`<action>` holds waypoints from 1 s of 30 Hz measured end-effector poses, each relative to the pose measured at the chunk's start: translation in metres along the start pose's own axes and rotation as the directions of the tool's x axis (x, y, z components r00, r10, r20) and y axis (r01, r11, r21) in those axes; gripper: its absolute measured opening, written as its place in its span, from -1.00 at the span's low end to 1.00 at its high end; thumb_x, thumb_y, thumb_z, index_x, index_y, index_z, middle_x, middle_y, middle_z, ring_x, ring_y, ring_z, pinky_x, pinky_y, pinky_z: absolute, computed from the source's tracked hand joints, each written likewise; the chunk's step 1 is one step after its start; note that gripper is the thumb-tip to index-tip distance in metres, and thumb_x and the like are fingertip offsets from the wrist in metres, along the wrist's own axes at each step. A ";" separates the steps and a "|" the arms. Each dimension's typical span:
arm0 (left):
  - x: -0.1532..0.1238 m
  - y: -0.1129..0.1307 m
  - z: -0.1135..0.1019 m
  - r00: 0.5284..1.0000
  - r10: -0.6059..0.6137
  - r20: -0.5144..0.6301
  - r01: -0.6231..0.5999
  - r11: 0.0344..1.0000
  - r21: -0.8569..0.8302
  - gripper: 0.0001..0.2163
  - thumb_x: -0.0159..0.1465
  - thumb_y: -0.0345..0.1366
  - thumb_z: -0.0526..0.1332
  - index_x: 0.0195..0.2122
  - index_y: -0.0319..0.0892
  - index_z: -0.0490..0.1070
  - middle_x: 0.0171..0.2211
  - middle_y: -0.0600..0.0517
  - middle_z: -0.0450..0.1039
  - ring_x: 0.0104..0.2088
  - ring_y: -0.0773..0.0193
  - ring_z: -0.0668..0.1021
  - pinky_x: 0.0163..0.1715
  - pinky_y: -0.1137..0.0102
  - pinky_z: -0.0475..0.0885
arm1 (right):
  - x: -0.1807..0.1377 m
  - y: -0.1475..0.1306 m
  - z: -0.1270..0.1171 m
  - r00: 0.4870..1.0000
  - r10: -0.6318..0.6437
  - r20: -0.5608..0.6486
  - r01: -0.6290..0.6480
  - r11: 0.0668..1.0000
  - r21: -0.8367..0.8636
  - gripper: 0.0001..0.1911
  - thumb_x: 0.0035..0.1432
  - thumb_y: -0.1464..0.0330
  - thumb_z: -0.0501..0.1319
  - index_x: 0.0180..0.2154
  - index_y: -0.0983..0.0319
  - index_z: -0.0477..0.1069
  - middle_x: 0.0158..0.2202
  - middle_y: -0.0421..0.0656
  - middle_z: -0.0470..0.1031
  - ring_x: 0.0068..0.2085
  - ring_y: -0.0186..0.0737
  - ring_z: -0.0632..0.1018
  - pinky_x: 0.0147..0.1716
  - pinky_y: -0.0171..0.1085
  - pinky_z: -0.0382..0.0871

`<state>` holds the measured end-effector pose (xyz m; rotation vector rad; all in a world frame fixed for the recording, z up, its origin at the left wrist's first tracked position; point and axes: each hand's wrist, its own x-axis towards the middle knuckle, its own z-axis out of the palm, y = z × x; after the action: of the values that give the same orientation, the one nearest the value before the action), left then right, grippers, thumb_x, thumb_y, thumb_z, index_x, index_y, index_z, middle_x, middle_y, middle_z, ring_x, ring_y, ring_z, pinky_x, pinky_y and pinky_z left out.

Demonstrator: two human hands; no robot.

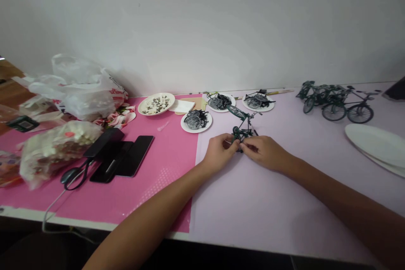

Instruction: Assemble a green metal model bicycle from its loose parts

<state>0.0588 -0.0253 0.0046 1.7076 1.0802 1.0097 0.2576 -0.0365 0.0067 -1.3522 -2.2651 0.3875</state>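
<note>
A small dark green model bicycle (pixel 243 123) stands tilted on end over the lilac part of the table, between my two hands. My left hand (pixel 223 148) is closed, with thumb and fingers pinching its lower end from the left. From the right, my right hand (pixel 263 151) pinches the same lower end with its fingertips. Exactly which small part sits between the fingertips is hidden. Just beyond the hands, a white plate (pixel 205 128) holds grey wheels and black parts. Two further plates with similar parts, a middle plate (pixel 233 100) and a right plate (pixel 272 106), lie behind.
Several assembled model bicycles (pixel 333 107) stand at the back right, near stacked white plates (pixel 379 141). A bowl of small pieces (pixel 171 100) sits at the back. On the left lie phones (pixel 134 160), a black device with a cable (pixel 103 141) and plastic bags (pixel 84 93). A wall closes the back.
</note>
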 end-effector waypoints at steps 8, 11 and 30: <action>0.000 -0.001 0.000 1.000 0.002 0.006 -0.002 1.000 -0.007 -0.83 0.33 -0.25 0.27 -0.36 -0.23 0.50 -0.45 0.03 0.55 -0.45 0.32 0.56 -0.42 0.47 0.40 | 0.000 0.000 0.000 1.000 -0.009 -0.002 0.009 1.000 -0.004 -0.62 0.35 0.21 0.09 -0.52 0.17 0.15 -0.56 -0.22 0.36 -0.51 -0.27 0.35 -0.45 -0.26 0.10; 0.000 -0.002 0.001 1.000 0.009 0.002 -0.009 1.000 -0.002 -0.83 0.33 -0.25 0.26 -0.36 -0.23 0.50 -0.44 0.02 0.55 -0.44 0.32 0.56 -0.41 0.47 0.41 | 0.000 0.001 0.000 1.000 -0.008 -0.002 0.008 1.000 0.002 -0.62 0.35 0.22 0.09 -0.52 0.17 0.16 -0.56 -0.23 0.36 -0.51 -0.27 0.34 -0.45 -0.26 0.10; 0.000 0.000 0.000 1.000 0.003 0.005 -0.003 1.000 0.020 -0.81 0.32 -0.22 0.26 -0.37 -0.22 0.50 -0.45 0.03 0.54 -0.45 0.33 0.55 -0.42 0.48 0.39 | 0.000 -0.002 -0.002 1.000 -0.007 0.005 0.007 1.000 0.004 -0.61 0.35 0.22 0.10 -0.52 0.17 0.14 -0.57 -0.23 0.36 -0.51 -0.27 0.34 -0.45 -0.27 0.10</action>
<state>0.0588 -0.0251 0.0046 1.7270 1.0880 0.9988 0.2574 -0.0373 0.0091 -1.3421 -2.2717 0.3935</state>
